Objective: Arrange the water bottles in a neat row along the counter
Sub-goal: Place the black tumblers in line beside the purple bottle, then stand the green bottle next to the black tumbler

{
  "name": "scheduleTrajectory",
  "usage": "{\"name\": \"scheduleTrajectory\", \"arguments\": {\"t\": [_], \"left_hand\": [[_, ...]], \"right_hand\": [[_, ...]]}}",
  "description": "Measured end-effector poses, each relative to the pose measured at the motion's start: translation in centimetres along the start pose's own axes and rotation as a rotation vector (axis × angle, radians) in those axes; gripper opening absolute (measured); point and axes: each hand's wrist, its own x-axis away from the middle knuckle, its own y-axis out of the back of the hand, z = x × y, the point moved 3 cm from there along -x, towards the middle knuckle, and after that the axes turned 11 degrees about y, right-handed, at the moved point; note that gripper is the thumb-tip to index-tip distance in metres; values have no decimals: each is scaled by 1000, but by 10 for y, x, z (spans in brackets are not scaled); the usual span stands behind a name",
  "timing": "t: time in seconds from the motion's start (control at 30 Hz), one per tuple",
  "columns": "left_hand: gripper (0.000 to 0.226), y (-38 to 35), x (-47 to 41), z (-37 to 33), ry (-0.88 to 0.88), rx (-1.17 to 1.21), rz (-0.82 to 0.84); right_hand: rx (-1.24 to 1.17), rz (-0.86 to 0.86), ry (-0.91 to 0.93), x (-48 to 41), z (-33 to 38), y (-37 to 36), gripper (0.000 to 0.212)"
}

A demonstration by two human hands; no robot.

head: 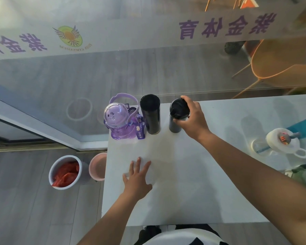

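Note:
Three bottles stand along the far edge of the white counter, against the glass wall. At the left is a purple cartoon bottle with a domed lid and a strap. Beside it stands a tall black bottle. To its right, a small gap away, stands a dark bottle with a black cap; my right hand grips its top from the right. My left hand lies flat on the counter with fingers spread, holding nothing. A clear bottle with a white lid stands far right.
The counter's left edge drops to the floor, where a grey bin with red contents and a pink bin stand. A greenish object sits at the right edge. Behind the glass is an orange chair.

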Motion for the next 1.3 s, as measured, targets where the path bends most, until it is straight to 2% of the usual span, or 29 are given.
{"name": "scheduleTrajectory", "arguments": {"t": [0.13,0.3,0.43,0.57,0.77,0.83,0.93,1.0,1.07,1.13,1.2,1.3], "left_hand": [[87,1,0,0,-2,-3,2],[86,5,2,0,-5,-12,16],[85,13,6,-3,5,49,31],[83,14,17,-14,-52,113,32],[80,-3,36,-49,-245,128,19],[79,-11,45,-67,-319,170,43],[79,-24,60,-96,-434,217,106],[78,-32,72,-113,-494,238,128],[78,-39,82,-128,-518,240,135],[78,-44,87,-139,-505,206,140],[78,-50,88,-146,-483,153,144],[80,-56,83,-158,-423,95,122]], "right_hand": [[1,27,-8,1,-2,0,81],[-22,75,-52,12,-2,7,101],[24,22,-60,41,10,26,105],[75,-22,-101,96,30,46,86],[135,-132,-132,199,64,80,54],[127,-243,-175,232,71,99,46],[158,-500,-231,281,69,129,41],[158,-635,-313,309,54,146,48],[128,-699,-430,327,31,162,67],[62,-671,-534,330,1,174,89],[-38,-585,-558,323,-27,179,102],[-135,-467,-499,303,-59,184,99]]}}
